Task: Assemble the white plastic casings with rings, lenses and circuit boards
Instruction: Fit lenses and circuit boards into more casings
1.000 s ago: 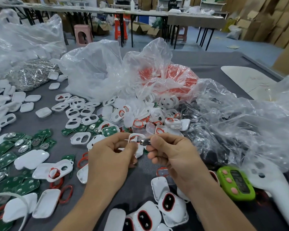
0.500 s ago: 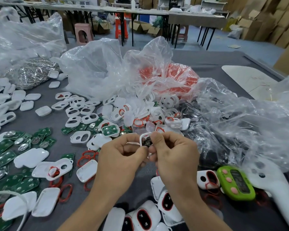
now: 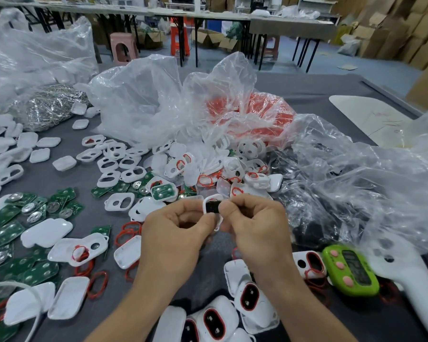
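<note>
**Casing pinched in both hands at a crowded bench**

Nearest the camera, assembled casings (image 3: 214,319) with red-rimmed dark windows lie on the grey table (image 3: 307,92). Just beyond them, the left hand (image 3: 176,233) and right hand (image 3: 255,225) meet with fingers curled. Together they pinch one white casing (image 3: 209,197) between thumbs and forefingers, a dark lens (image 3: 211,207) set in its opening. The casing is held above the table, in front of the parts heap.

Green circuit boards (image 3: 15,233), loose red rings (image 3: 97,283) and empty white shells (image 3: 46,232) lie to the left. A green timer (image 3: 350,272) lies to the right, beside a white handled device (image 3: 410,280).

Farther back, casing halves (image 3: 116,166) spill from a clear plastic bag (image 3: 146,99). A second bag (image 3: 265,112) holds red rings, and silvery metal parts (image 3: 50,104) fill another at far left. A pink stool (image 3: 122,46), long tables (image 3: 292,27) and cardboard boxes (image 3: 393,28) stand behind.
</note>
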`<state>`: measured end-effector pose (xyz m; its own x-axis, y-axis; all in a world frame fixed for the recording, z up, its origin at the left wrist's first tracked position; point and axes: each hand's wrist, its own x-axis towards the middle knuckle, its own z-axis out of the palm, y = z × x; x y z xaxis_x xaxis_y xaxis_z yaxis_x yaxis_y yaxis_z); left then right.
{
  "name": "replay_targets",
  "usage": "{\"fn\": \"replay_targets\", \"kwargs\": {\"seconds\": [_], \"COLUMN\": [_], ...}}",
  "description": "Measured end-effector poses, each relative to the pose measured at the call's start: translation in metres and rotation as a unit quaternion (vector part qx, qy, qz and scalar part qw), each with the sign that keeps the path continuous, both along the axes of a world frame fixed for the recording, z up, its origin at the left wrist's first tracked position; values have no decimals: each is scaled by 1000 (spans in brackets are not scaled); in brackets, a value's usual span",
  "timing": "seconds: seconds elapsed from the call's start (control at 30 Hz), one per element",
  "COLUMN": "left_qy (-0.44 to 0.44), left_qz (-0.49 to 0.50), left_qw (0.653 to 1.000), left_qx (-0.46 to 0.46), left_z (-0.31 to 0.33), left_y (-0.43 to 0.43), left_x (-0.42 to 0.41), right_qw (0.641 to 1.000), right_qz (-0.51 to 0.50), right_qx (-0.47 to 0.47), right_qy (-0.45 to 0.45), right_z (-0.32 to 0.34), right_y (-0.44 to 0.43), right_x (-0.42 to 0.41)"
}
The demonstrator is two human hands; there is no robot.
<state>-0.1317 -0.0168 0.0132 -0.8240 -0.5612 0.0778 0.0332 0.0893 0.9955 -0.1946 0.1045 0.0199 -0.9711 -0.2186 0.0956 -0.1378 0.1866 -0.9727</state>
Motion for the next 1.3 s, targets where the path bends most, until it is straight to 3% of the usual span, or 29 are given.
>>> {"fn": "replay_targets", "kwargs": {"seconds": [0.27,0.37,0.53,1.07,1.3], "left_qy": [-1,4,-22,-32,-18], "left_qz": [-11,-14,-49,-15,23], "left_qw": [999,998,996,996,996], "left_qx": [43,57,77,-80,-88], "left_z": [1,3,5,3,4], "left_y": [-3,-4,-4,-2,-7], "left_x": [3,3,2,5,2], "right_qw": [984,986,996,999,992], "right_qz": [-49,-68,53,43,123], "right_qx": [111,100,54,22,8], "right_qy": [131,111,57,3,-25], "right_z": [-2,0,5,12,14], "right_y": [-7,-3,4,5,5], "right_x": [10,7,3,5,6]}}
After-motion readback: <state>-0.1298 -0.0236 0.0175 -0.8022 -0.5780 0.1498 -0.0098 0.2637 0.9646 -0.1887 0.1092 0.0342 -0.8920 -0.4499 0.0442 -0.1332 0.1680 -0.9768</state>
